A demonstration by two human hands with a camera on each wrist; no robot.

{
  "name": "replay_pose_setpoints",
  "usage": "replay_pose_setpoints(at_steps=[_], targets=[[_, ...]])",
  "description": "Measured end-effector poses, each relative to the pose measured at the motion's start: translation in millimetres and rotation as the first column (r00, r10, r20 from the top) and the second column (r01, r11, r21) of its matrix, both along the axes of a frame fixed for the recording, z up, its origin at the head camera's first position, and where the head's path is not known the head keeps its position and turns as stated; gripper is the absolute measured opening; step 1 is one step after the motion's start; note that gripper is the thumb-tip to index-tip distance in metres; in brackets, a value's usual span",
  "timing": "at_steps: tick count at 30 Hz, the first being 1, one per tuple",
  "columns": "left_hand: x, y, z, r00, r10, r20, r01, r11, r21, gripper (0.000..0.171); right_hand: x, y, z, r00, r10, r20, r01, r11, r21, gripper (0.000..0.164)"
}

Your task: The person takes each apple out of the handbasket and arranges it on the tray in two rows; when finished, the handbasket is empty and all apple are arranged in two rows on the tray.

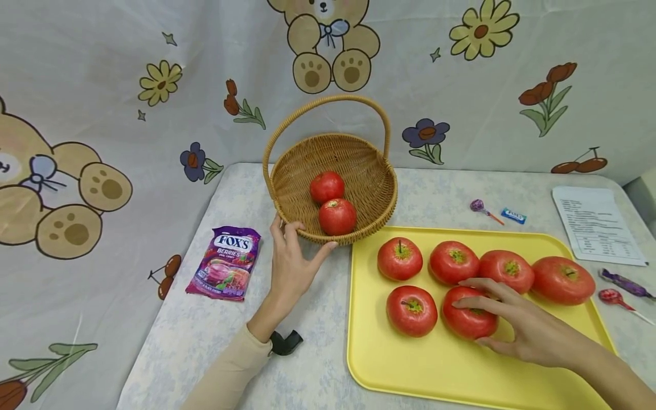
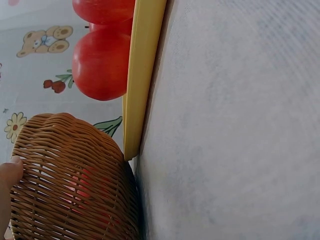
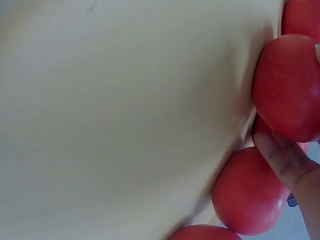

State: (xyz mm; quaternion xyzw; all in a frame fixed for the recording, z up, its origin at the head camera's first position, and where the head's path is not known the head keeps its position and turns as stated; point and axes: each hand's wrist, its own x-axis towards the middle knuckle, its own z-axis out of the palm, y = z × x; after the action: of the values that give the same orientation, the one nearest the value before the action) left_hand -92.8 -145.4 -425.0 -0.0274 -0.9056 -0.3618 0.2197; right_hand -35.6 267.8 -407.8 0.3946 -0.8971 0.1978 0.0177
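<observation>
- Backdrop cloth (image 1: 220, 45): hangs behind everything, printed with bears, flowers and cherries.
- Worktop (image 1: 318, 341): pale, with a mottled blue pattern.
- Yellow tray (image 1: 410, 367): lies on the right half of the worktop, bearing six red apples, four in the far row and two nearer.
- Wicker basket (image 1: 353, 162): near the tray's far left corner, handle up, two red apples inside.
- Printed sheet (image 1: 599, 219): at the far right.
- Purple candy bag (image 1: 225, 263): flat, left of the basket.
- Right hand (image 1: 528, 330): its grip is clamped on an apple, fingers over the top and thumb on the near side.
- Left hand (image 1: 293, 256): its grip is clamped on the basket's near left rim.
- Held apple (image 1: 461, 322): on the tray, right one of the nearer pair.
- Red lollipop (image 1: 610, 296): beyond the tray's right edge.
- Blue wrapped candy (image 1: 513, 215): beyond the tray's far edge.
</observation>
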Motion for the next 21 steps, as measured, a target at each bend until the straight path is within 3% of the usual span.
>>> replay_pose_setpoints(at_steps=[5, 11, 16, 21], targets=[[0.3, 1, -0.1, 1.000, 0.002, 0.002, -0.002, 1.000, -0.005, 0.069, 1.3, 1, 2.5, 0.999, 0.015, -0.039, -0.015, 1.000, 0.003, 0.068], [0.4, 1, -0.1, 1.000, 0.001, 0.010, -0.001, 1.000, -0.004, 0.070, 1.1, 2, 15.8, 0.999, 0.001, -0.044, -0.001, 1.000, 0.021, 0.076], [0.4, 0, -0.1, 1.000, 0.000, 0.010, 0.001, 1.000, -0.010, 0.070, -10.6, -3, 37.1, 0.997, -0.075, -0.018, 0.076, 0.997, 0.033, 0.073], [0.2, 0, -0.5, 1.000, -0.007, 0.003, 0.007, 1.000, -0.011, 0.070, -28.1, -13, 55.6, 0.998, -0.065, -0.013, 0.065, 0.998, 0.008, 0.068]])
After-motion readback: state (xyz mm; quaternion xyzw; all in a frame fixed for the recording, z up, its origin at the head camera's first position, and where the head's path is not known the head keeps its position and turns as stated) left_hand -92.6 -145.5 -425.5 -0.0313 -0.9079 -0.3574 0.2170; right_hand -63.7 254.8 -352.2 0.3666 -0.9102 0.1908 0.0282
